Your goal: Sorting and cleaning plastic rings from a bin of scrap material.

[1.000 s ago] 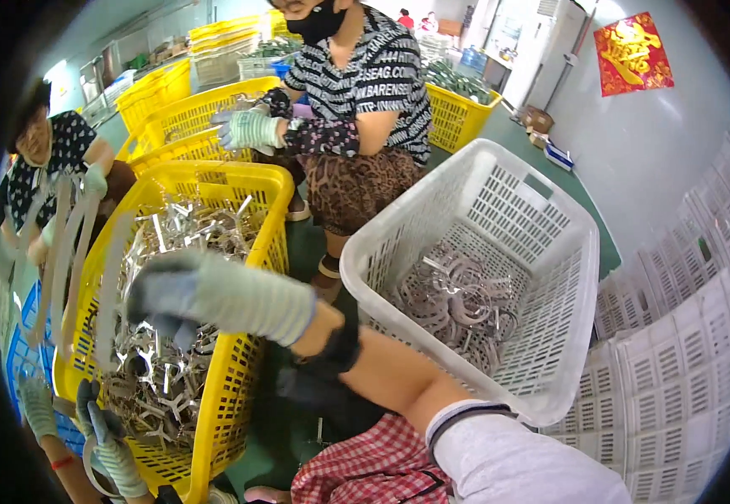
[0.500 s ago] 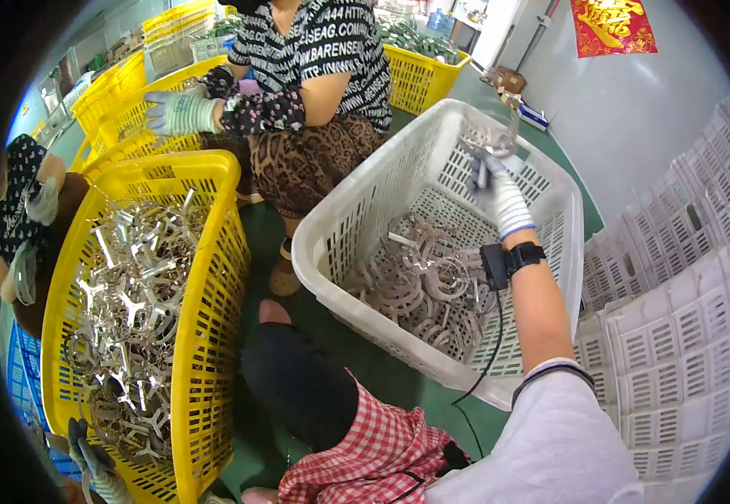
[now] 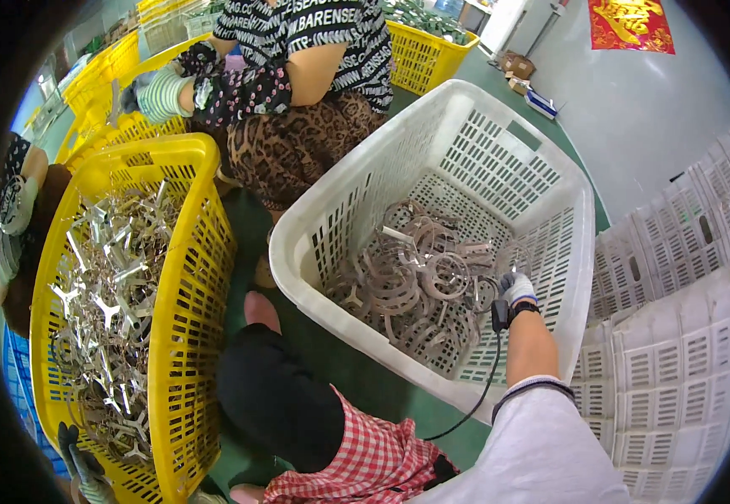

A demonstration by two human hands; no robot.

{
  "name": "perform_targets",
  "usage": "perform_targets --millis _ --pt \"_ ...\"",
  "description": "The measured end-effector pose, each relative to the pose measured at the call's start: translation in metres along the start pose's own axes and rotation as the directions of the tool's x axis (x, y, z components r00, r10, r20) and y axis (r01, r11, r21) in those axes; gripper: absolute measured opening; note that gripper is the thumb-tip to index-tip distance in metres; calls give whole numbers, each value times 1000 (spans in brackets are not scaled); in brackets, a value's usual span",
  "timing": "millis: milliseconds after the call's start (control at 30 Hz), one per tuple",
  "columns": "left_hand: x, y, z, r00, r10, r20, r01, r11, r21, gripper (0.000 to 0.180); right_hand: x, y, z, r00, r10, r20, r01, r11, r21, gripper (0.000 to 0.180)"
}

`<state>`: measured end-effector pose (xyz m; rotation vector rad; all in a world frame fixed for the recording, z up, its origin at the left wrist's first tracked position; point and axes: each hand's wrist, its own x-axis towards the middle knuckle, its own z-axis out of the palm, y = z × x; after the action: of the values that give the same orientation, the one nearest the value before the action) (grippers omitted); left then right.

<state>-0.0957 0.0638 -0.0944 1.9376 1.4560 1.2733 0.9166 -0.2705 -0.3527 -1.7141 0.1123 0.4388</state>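
Observation:
My right hand (image 3: 517, 288), in a white knit glove, is low inside the white basket (image 3: 323, 281) at its right side. Its fingers are closed on a blurred metal ring part (image 3: 512, 255). Beside it lies a heap of grey metal rings (image 3: 445, 277) with straight arms. At the lower left, a striped glove with dark fingers, seemingly my left hand (image 3: 84, 467), is partly cut off by the edge. Its fingers point up, stretched out, beside the yellow basket (image 3: 190, 336). That basket is full of shiny three-armed metal parts (image 3: 108, 311).
A co-worker (image 3: 293, 126) in floral sleeves and striped gloves sits beyond the yellow basket. Another person's arm (image 3: 16, 210) is at the far left. White crates (image 3: 676, 361) are stacked at the right. A cable (image 3: 487, 386) hangs from my right wrist.
My right hand has come down from the far rim of the white basket to its near right side, with the metal ring. The view has shifted slightly.

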Motion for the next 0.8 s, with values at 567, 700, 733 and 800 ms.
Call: perform_targets --millis 567,700,733,800 --pt "15 111 25 932 -362 -15 337 881 -332 36 -49 -74 14 940 -164 300 254 -252 -934 36" --pt "3 94 3 921 -383 -64 296 799 -524 35 -9 -195 51 863 -187 469 78 967 242 40" --pt "0 93 -2 939 -342 -42 266 797 -543 35 -27 -221 91 866 -243 436 101 941 323 36" --pt "-4 99 -1 925 -371 -82 267 787 -555 34 -109 -283 178 787 -286 546 58 916 396 31"
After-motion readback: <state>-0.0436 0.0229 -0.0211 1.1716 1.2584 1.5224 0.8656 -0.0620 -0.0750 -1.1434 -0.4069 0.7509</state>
